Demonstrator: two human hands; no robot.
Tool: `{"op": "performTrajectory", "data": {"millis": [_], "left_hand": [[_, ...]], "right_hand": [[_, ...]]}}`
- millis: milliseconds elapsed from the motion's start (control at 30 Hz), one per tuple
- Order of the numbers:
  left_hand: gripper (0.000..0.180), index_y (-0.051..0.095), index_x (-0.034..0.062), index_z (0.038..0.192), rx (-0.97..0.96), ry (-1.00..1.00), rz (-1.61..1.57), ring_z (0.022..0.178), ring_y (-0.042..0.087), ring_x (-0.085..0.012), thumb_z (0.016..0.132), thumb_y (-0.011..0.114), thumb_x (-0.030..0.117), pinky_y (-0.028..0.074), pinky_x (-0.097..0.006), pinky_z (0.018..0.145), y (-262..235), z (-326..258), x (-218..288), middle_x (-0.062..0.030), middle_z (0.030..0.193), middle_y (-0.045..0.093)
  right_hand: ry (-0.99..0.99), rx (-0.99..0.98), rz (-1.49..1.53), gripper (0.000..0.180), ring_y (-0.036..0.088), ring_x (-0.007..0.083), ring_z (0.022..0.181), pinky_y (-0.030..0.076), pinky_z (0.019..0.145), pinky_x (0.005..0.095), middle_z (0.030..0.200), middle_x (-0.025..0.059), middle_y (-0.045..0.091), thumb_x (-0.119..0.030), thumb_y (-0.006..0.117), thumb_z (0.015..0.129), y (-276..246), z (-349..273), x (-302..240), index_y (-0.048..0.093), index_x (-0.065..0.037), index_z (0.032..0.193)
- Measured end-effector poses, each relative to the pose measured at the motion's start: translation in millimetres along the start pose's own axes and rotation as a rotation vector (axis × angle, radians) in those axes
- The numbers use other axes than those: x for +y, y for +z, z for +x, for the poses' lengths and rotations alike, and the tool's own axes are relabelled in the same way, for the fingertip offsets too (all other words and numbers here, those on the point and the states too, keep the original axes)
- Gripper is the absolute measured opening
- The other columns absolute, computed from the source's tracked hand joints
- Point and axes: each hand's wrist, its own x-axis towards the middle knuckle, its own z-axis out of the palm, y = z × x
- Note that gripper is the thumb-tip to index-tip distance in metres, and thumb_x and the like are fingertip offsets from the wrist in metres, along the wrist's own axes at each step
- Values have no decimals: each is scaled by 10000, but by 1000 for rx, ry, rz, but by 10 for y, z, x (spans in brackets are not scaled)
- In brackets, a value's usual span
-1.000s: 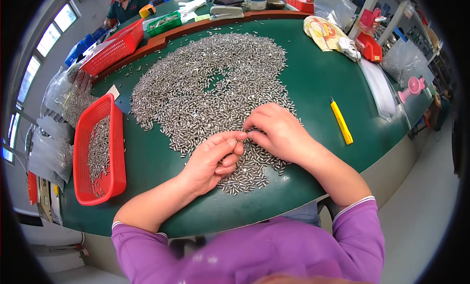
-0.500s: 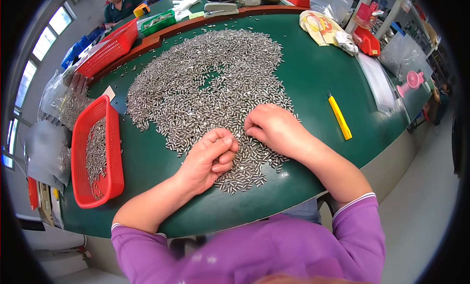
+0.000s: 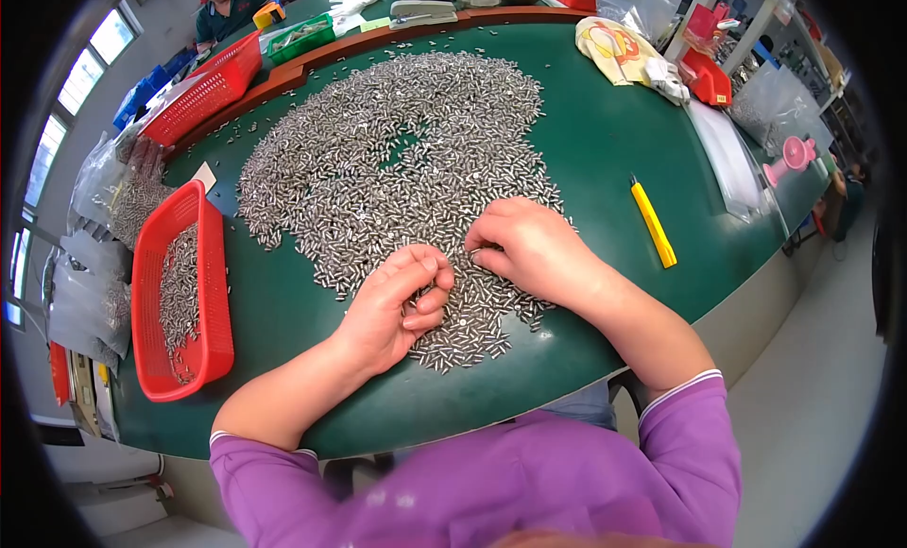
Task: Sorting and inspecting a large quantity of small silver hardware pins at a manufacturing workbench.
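Small silvery metal pins [image 3: 425,184] lie in a broad heap over the middle of the green table. At the near end of the heap my left hand [image 3: 397,293] is turned partly palm up, its fingers curled in and the thumb against the index finger. Whatever it may hold is hidden. My right hand [image 3: 529,248] lies lower on the pins just to the right, with thumb and fingertips drawn together at the heap. Its fingertips are partly covered, so I cannot make out what is in them. A small gap separates the two hands.
A long red plastic basket [image 3: 219,312] with more pins stands at the left. A yellow cutter-like tool [image 3: 654,225] lies on the right of the green table [image 3: 605,161]. Along the back runs a brown raised edge [image 3: 378,52]; beyond it are a green tray [image 3: 300,42] and a seated person [image 3: 227,9].
My right fingers have shifted slightly left, toward the left hand. My left hand stays nearly in place, its fingers a little changed. The whole view has drifted slightly.
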Motion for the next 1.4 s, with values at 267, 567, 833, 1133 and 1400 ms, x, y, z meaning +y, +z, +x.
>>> {"op": "performTrajectory", "data": {"millis": [267, 567, 833, 1133, 1400], "left_hand": [[204, 461, 43, 1066, -8, 3, 63, 531, 354, -24, 870, 517, 59, 262, -153, 425, 15, -33, -8, -43, 823, 511], [94, 487, 67, 985, -7, 31, 47, 521, 349, -32, 903, 487, 114, 256, -156, 421, -8, -29, -25, -35, 810, 506], [167, 493, 48, 979, -38, 13, 35, 524, 350, -49, 935, 408, 185, 269, -160, 420, -9, -31, -5, -40, 832, 490], [162, 472, 33, 1011, -36, 30, 36, 557, 362, -54, 903, 468, 153, 268, -167, 429, 18, -40, 2, -44, 830, 501], [157, 443, 58, 1006, -53, -33, 73, 527, 350, -37, 894, 516, 141, 265, -149, 427, 0, -34, -20, -39, 811, 503]], "right_hand": [[28, 129, 543, 133, 523, 144, 879, 427, 756, 273, 884, 13, 541, -64, 673, 721, -56, 60, -137, 656, -102, 848], [-75, 106, 423, 223, 514, 200, 976, 421, 846, 320, 1033, 62, 537, -90, 627, 758, 42, 77, -147, 647, -94, 980], [-148, 39, -4, 168, 526, 245, 887, 414, 781, 370, 875, 35, 570, -153, 665, 697, 146, 71, -69, 622, -93, 848], [-90, 247, 298, 169, 538, 175, 808, 429, 713, 305, 811, 5, 583, -123, 685, 717, 24, 82, -80, 680, -135, 885], [-362, 105, 226, 333, 534, 210, 896, 418, 782, 316, 946, 27, 570, -127, 648, 738, 24, 87, -116, 623, -143, 1069]]}}
